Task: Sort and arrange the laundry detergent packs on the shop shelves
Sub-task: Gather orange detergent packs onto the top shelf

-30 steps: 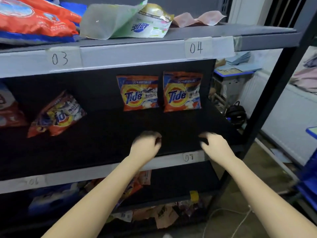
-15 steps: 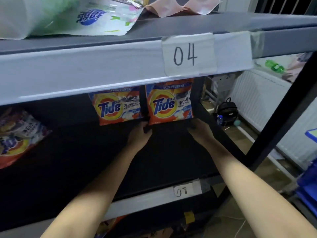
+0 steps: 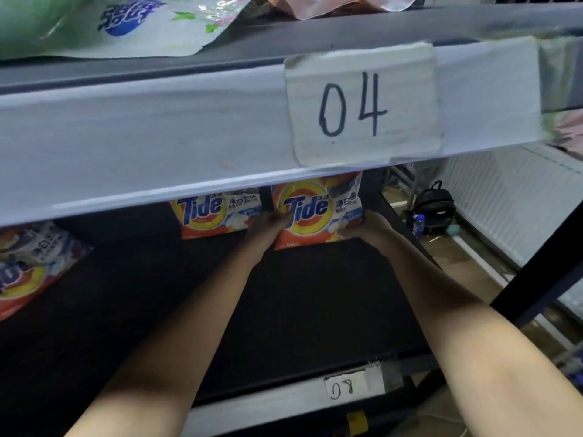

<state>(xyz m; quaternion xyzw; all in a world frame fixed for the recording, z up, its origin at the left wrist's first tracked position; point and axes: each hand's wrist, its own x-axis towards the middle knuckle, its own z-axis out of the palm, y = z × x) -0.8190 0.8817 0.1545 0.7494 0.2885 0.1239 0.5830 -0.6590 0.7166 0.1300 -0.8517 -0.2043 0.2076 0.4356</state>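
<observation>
While both hands clasp the orange, soft plastic Tide detergent pack [image 3: 310, 212] by its side edges, the left hand [image 3: 268, 227] pinching one edge and the right hand [image 3: 367, 227] the other, the pouch stands upright far back on the black middle shelf [image 3: 315, 310], its top hidden by the grey shelf edge labelled 04 [image 3: 362, 102]. Just beside the left fingers [image 3: 277, 217] stands a second orange Tide pack [image 3: 217, 212]; a sideways nudge could probably topple it. Squeezing the limp pouch may buckle it, so it slumps forward on release. Well left, a third Tide pack [image 3: 28, 266] lies tilted.
</observation>
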